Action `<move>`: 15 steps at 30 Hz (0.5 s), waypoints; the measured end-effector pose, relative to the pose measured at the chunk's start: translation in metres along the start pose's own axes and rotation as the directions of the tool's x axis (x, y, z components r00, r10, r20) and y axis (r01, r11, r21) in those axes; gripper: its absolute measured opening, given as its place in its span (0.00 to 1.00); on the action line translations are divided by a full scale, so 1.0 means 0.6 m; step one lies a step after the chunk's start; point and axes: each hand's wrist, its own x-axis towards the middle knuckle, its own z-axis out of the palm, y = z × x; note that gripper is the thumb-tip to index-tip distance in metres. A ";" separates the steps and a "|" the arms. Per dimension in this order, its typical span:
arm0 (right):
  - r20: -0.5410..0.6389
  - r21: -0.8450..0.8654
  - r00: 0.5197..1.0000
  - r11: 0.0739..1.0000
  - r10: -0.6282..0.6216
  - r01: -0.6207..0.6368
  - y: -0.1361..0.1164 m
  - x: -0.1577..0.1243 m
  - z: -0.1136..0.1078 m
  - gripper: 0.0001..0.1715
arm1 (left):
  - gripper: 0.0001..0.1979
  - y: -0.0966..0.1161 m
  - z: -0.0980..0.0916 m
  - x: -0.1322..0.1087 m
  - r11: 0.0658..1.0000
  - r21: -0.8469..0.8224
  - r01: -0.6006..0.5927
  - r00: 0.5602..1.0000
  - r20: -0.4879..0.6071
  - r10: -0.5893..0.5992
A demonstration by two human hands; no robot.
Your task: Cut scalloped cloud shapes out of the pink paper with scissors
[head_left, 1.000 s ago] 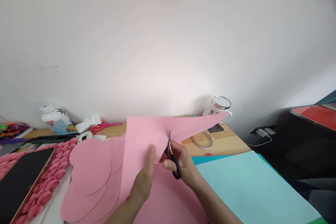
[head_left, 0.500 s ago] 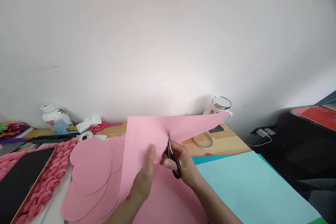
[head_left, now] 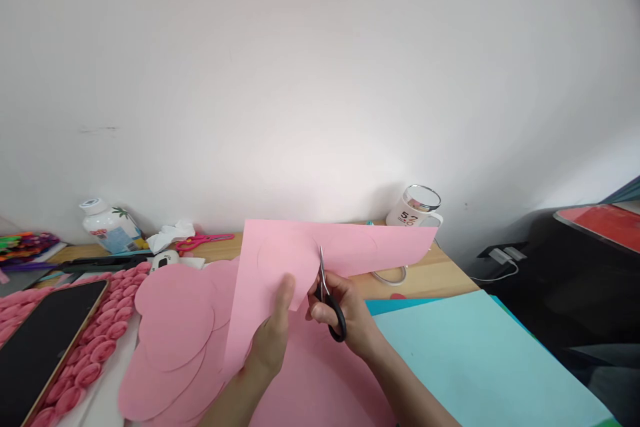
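My left hand (head_left: 273, 333) grips a pink paper sheet (head_left: 250, 267), thumb on top and the other fingers hidden behind it. Faint curved outlines show on the sheet. In my right hand (head_left: 345, 307) are scissors (head_left: 337, 320) with black handles, their blades pointing up and away at the sheet's cut edge. A strip of the sheet stretches to the right beyond the blades. Cut pink paper shapes (head_left: 175, 313) with rounded lobes lie stacked to the left. More pink paper (head_left: 320, 387) lies beneath my hands.
Light blue paper (head_left: 480, 353) covers the right side of the table. A white mug (head_left: 413, 210) stands near the wall. On the left are a phone (head_left: 50, 340) on a pink tufted mat (head_left: 103, 350), a white bottle (head_left: 110, 227) and pink scissors (head_left: 205, 240).
The sheet's right-hand strip has dropped and flattened, showing more of the mug. The scissor blades look closer together. Both hands stay nearly in place.
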 end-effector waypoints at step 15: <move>-0.021 -0.026 1.000 1.000 0.011 -0.011 0.001 0.000 0.003 0.20 | 0.13 0.011 -0.007 0.003 0.997 0.049 0.063 0.998 0.022 -0.064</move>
